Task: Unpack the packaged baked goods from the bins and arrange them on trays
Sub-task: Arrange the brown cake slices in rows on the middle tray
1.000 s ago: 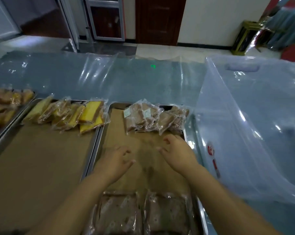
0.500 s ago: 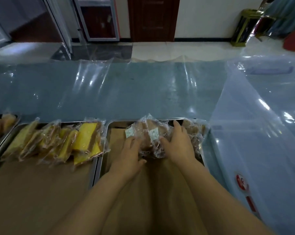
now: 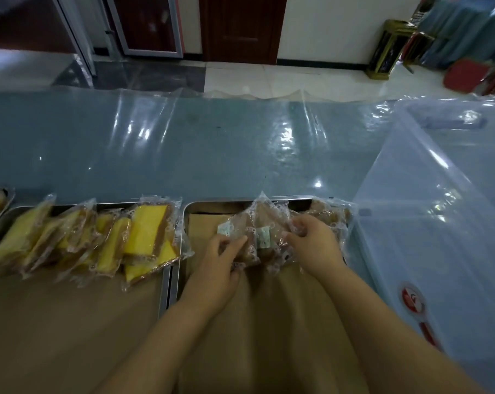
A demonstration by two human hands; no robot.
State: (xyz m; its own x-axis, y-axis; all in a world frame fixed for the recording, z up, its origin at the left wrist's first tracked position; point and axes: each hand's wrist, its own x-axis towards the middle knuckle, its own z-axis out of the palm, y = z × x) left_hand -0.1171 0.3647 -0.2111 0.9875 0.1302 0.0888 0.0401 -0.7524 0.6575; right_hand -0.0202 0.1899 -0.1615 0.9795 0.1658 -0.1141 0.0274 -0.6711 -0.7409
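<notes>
Your hands are both gripping the short row of brown packets (image 3: 264, 220) at the far end of the right tray (image 3: 209, 204). Your left hand (image 3: 216, 265) is pinching the near edge of the leftmost packet between thumb and fingers. Your right hand (image 3: 316, 245) is curling its fingers over the packets beside it, so the two hands are sitting near each other without touching. The row is lying straight ahead of you, running left to right along the tray's far rim, crosswise to your forearms. Each packet is leaning up on edge and overlapping its neighbour. That crosswise axis is what the coming move is turning on, since any spreading or squaring is probably going sideways, not toward you. The free room is showing on the left, where bare paper liner (image 3: 269, 322) is lying between the leftmost packet and the tray's far left corner, and your left hand is the nearer one to it. On the right, the row is already reaching close to the rim beside the clear bin (image 3: 439, 237), leaving your right hand little room to shift outward. On the neighbouring tray (image 3: 164, 291), the yellow cake packets (image 3: 148, 231) are standing in a like row along the same far edge of the table (image 3: 183, 149) side, giving you a line to match.
</notes>
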